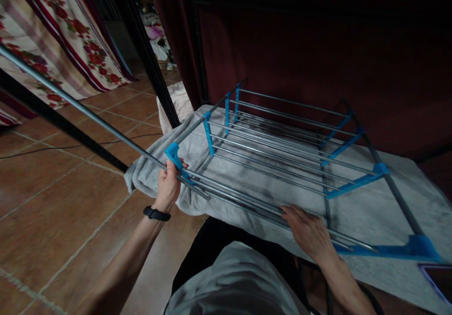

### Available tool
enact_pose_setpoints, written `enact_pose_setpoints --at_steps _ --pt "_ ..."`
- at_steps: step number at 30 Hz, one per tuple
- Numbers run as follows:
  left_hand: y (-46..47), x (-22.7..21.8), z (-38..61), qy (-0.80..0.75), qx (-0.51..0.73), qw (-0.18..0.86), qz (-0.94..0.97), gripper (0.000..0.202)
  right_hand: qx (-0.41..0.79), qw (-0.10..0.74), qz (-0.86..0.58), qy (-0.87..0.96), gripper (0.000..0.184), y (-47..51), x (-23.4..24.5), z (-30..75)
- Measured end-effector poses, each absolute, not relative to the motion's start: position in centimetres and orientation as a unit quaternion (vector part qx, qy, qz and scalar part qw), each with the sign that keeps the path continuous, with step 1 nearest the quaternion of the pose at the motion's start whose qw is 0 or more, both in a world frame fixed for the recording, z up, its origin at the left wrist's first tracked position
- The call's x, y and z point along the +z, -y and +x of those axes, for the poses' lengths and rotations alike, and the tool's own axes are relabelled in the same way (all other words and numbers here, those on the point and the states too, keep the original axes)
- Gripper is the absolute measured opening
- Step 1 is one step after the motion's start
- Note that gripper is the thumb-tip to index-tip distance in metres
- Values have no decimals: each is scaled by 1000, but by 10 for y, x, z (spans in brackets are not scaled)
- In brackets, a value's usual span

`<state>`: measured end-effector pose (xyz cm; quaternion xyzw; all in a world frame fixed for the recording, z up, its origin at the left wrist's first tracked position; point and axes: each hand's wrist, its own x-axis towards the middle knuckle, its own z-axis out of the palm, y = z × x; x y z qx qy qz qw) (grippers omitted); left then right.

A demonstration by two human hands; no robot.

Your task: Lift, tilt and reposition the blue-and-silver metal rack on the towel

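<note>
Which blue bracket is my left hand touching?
The near-left corner bracket: your left hand is against it, while the other blue brackets stand apart from that hand.

Rack [282, 158] of slender parallel metal rods [233, 190], blue plastic brackets [209, 136] along both sides, lying on grey cloth [151, 178], long grey tube [106, 125] slanting outward at near-left corner

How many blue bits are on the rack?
8: four blue bits along the left of the rack, four more along its right. The left hand may hide part of one.
</note>
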<state>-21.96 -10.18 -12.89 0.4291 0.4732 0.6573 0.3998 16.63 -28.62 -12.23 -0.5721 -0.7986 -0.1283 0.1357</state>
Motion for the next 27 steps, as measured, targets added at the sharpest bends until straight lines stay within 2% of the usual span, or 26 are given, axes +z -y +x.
enact_pose_setpoints --at_steps 6,9,14,27 --pt "102 -127 -222 -462 667 414 412 62 -136 149 -568 798 28 286 -124 166" --pt "102 -117 -226 -425 670 446 414 54 -137 159 -562 800 28 285 -124 165" --pt "99 -92 -232 -391 683 443 429 47 -145 165 -557 801 28 285 -124 166" --pt "97 -82 -218 -390 678 454 426 58 -138 160 -560 801 30 285 -122 165"
